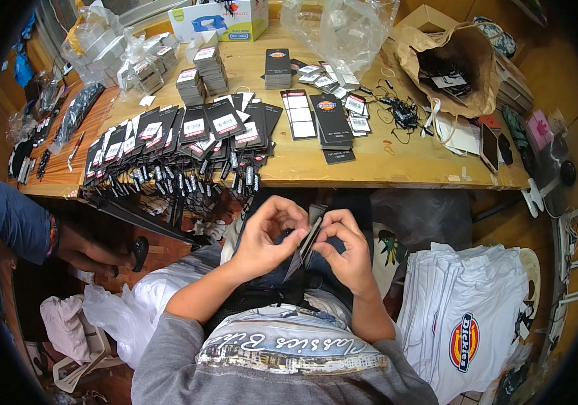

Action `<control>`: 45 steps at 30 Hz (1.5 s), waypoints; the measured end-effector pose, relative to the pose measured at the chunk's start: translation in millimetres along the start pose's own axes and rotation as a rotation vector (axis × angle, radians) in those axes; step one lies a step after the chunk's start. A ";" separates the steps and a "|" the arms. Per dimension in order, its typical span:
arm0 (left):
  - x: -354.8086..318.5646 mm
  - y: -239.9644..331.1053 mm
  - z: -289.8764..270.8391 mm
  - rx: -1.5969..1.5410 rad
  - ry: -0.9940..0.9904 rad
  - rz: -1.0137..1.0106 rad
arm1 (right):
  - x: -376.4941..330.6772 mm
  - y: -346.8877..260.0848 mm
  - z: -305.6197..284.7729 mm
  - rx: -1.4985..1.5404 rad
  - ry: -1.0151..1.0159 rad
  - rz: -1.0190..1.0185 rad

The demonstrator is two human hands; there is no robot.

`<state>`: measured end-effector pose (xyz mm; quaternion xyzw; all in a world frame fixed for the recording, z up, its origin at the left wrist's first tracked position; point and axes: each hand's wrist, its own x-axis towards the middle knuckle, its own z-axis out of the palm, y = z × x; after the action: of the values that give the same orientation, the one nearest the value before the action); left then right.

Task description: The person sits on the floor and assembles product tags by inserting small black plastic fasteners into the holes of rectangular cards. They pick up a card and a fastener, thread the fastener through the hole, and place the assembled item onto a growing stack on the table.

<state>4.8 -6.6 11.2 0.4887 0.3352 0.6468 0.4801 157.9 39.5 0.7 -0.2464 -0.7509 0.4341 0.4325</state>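
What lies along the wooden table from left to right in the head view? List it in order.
Clear bag of grey boxes → fanned row of black hang tags → single stack of black cards → tangle of black strings → open brown paper bag.

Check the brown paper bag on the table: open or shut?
Open. The brown paper bag has its mouth gaping wide, showing dark cords and a tag inside.

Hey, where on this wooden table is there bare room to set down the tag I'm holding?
Bare wood shows along the near edge of the table, below the dark card, and between the stack of tags and the white box. The left is crowded with overlapping hang tags; the right with loose strings and the paper bag.
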 end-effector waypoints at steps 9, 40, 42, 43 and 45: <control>0.9 23.0 -15.2 0.569 -0.123 0.195 | -7.4 17.7 -17.6 0.203 -0.080 0.141; 2.4 7.8 -15.4 -0.158 -0.030 0.076 | -7.2 14.1 -17.8 0.495 -0.122 0.391; 1.3 7.5 -14.7 -0.060 -0.014 0.008 | -5.9 12.8 -17.9 0.539 -0.079 0.386; 0.9 7.1 -14.0 -0.012 -0.007 -0.025 | -5.0 9.7 -17.6 0.572 -0.071 0.384; 0.2 5.4 -10.3 -0.066 0.008 -0.117 | -4.5 7.8 -18.4 0.580 -0.087 0.378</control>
<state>-6.6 -7.7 13.1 0.4495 0.3439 0.6301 0.5316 176.0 48.2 -3.4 -0.2293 -0.5550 0.7118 0.3642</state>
